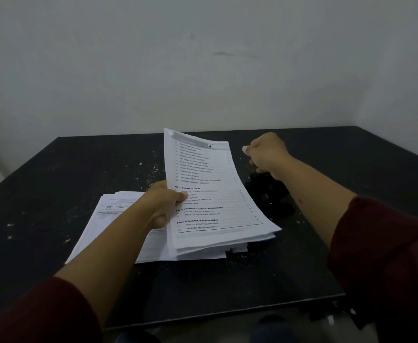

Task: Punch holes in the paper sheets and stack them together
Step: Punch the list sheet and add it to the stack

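My left hand (164,203) pinches the left edge of a printed sheet (210,184), thumb on top, and holds it lifted and tilted over a thick pile of printed sheets (225,240) at the table's middle. A second, flatter pile of sheets (108,216) lies to the left, partly under my left forearm. To the right of the lifted sheet, my right hand (267,154) hovers with its fingers curled and nothing visible in them. Just below and near it sits a black hole punch (268,191), hard to make out against the dark table.
The black table (54,181) is speckled with small paper bits, mostly behind the piles. A pale wall (203,58) rises right behind the table's far edge. The table's near edge runs across the bottom of the view, with floor below.
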